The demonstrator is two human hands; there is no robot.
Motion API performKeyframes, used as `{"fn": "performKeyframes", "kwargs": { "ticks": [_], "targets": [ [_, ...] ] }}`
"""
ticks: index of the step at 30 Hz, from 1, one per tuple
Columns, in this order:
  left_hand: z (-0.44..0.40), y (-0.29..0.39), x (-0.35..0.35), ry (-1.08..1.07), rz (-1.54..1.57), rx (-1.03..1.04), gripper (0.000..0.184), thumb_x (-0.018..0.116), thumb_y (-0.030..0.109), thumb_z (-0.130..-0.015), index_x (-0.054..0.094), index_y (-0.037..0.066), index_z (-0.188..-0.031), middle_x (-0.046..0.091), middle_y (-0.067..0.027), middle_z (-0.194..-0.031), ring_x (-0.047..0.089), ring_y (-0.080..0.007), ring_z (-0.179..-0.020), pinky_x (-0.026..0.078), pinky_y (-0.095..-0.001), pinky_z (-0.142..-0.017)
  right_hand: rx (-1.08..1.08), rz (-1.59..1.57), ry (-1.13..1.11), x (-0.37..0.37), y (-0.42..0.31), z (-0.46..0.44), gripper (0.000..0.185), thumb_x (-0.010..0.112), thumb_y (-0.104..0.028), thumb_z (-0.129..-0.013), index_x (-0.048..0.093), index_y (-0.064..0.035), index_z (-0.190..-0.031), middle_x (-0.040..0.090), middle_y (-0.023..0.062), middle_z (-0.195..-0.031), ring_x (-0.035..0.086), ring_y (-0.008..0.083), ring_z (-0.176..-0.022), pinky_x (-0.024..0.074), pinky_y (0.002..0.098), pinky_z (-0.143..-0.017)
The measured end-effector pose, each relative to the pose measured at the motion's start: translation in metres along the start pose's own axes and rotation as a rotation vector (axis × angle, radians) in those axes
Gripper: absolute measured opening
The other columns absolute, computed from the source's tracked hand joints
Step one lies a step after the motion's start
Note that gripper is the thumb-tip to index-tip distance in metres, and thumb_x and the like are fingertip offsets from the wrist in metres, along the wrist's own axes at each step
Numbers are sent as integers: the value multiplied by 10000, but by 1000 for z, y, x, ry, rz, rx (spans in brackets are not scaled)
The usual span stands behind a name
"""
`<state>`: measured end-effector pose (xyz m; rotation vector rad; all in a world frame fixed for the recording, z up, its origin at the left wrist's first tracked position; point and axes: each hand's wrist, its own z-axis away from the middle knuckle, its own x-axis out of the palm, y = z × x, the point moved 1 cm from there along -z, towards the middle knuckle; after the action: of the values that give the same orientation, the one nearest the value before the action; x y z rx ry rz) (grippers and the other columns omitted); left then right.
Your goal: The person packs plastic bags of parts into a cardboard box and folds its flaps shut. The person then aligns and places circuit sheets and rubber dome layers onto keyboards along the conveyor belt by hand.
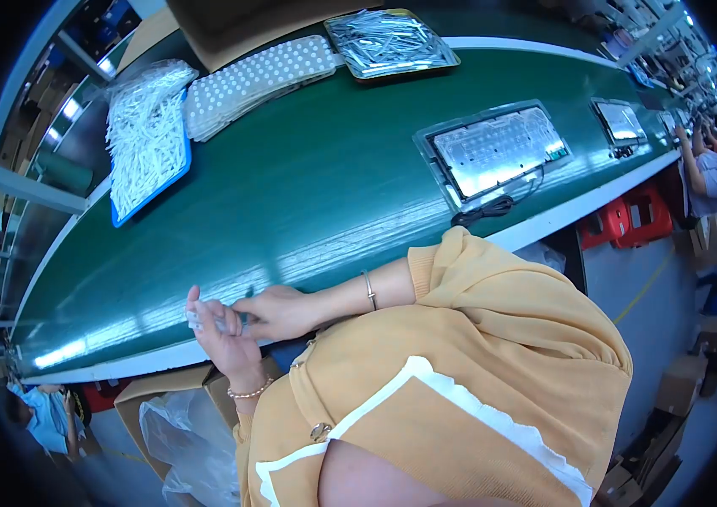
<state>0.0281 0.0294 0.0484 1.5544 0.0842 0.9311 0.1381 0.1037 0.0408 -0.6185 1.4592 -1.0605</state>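
Note:
My left hand (227,345), with a beaded bracelet at the wrist, is raised over the near edge of the green work surface, its fingers curled. A small whitish piece (194,320) shows at its fingers, too small to name. My right hand (280,311), wearing a metal bangle, meets it from the right with thumb and fingers pinched together. Between the two hands is a small pale, shiny bit (244,320), partly hidden by the fingers. I cannot make out its kind.
On the green surface (291,169) are a blue tray (182,165) of white slender parts, dotted sheets (261,80), a tray of metal rods (392,42) and a keyboard assembly (498,152) with a cable (485,209). Another keyboard assembly (620,122) lies farther right. Co-workers sit at both ends.

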Motion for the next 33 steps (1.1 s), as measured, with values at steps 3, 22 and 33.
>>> {"fn": "performKeyframes", "kwargs": {
  "ticks": [3, 22, 33],
  "targets": [
    [9, 1, 11, 24, -34, 100, 397, 473, 139, -928, 312, 45, -1278, 479, -21, -850, 408, -56, -602, 352, -199, -533, 93, -471, 112, 14, 14, -4, 307, 568, -285, -849, 607, -22, -696, 618, 66, -622, 602, 137, -577, 463, 278, -540],
    [-9, -54, -39, 105, -947, 481, 201, 439, 182, -945, 510, 4, -884, 486, -10, -726, 430, -100, -663, 370, -233, -619, -18, 410, 634, -127, 77, 13, 203, 596, -269, -760, 629, -101, -870, 624, 121, -849, 589, 305, -817, 465, 421, -712],
    [-8, -65, -18, -35, -1216, 432, 175, 486, 137, -908, 534, -1, -810, 530, -100, -654, 451, -189, -555, 400, -296, -544, 881, 987, 738, -312, 207, 78, 248, 551, -167, -805, 625, -164, -1041, 614, 104, -1044, 524, 289, -1066, 429, 399, -857]
  ]
}}
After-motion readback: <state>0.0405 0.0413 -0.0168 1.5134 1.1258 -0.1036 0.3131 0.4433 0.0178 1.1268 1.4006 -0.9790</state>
